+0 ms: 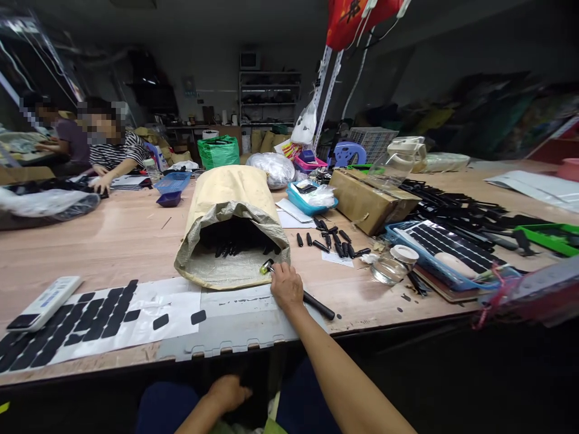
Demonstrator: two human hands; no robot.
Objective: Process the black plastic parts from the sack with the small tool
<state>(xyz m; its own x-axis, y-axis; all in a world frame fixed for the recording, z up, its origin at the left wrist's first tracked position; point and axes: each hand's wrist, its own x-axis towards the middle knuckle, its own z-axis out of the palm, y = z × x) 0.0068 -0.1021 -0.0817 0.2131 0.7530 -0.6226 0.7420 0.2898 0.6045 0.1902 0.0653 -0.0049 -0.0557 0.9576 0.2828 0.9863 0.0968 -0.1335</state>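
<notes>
My right hand is closed around a small hammer at the table's front. The hammer's black handle sticks out to the lower right, and its small yellow-and-black head shows beyond my fingers. Just behind lies a big tan sack, its mouth facing me, with black pieces inside. Under my hand is a grey plastic sheet. My left hand hangs below the table edge over my lap, fingers loosely apart, with nothing visible in it.
Left lie a white sheet with black stickers and a white device. Black handles, a cardboard box, a water jar and a blue tray are right. A co-worker sits at far left.
</notes>
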